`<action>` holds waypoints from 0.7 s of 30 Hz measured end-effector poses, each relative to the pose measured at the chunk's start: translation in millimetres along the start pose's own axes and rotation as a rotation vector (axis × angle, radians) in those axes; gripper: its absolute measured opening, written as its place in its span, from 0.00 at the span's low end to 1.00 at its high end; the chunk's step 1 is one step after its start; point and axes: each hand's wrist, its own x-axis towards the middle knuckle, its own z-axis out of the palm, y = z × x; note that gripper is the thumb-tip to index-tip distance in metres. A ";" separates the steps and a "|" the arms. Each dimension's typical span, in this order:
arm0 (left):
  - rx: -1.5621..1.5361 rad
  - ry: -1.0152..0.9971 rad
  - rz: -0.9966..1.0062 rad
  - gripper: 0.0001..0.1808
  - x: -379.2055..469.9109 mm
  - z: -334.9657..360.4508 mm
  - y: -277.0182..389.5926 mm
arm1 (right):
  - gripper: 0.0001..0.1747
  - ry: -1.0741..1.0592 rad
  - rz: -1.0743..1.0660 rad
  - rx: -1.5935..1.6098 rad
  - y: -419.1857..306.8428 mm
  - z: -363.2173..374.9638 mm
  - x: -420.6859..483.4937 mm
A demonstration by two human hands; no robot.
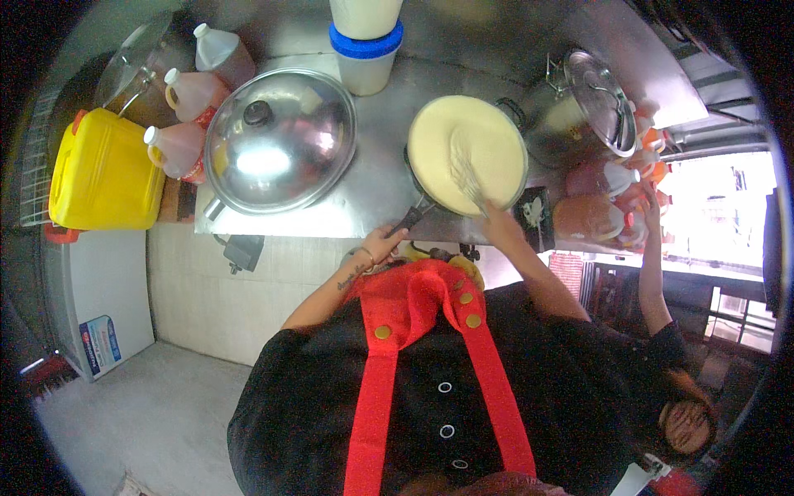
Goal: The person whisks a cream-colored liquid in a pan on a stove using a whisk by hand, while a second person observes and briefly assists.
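Note:
A round pot (pixel 526 166) nearly full of smooth pale-yellow liquid (pixel 434 142) sits on the steel counter before me. My left hand (pixel 379 245) is closed around a dark handle (pixel 406 222) that angles out from the pot's near left side. In my right hand (pixel 498 224) is a wire whisk (pixel 464 173), its wires dipped in the liquid near the middle. The whisk's wires look blurred. A dark side grip (pixel 511 111) shows at the pot's far right.
Left of the pot stands a wide pan under a domed metal lid (pixel 282 142). Stacked tubs (pixel 366 68) are behind. Jugs (pixel 180 152) and a yellow jerrycan (pixel 108 170) are at left. At right are a steel stockpot (pixel 552 124), more jugs (pixel 586 217) and another person's arm (pixel 654 266).

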 end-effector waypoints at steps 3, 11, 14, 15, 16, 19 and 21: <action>0.010 -0.009 0.004 0.26 0.2 4.1 2.5 | 0.20 -0.223 0.186 -0.041 26.0 -44.2 -11.3; 0.065 0.020 -0.005 0.29 2.9 5.7 5.1 | 0.22 -0.232 0.223 0.004 0.9 16.3 35.0; 0.109 0.014 -0.013 0.30 6.0 1.9 -5.4 | 0.23 0.010 -0.100 -0.039 14.8 -0.5 -18.0; 0.101 0.009 -0.012 0.30 9.0 3.9 -6.5 | 0.23 -0.251 0.078 -0.040 26.2 -18.3 -25.0; 0.093 0.015 0.001 0.31 9.8 4.3 -7.3 | 0.23 -0.256 0.077 -0.040 31.4 -29.5 -23.4; 0.113 0.019 0.023 0.31 8.1 5.5 -3.4 | 0.23 -0.223 0.327 -0.143 42.1 -36.0 13.3; 0.134 0.008 -0.006 0.31 8.8 8.3 1.9 | 0.23 -0.073 0.350 0.103 44.3 -5.3 40.6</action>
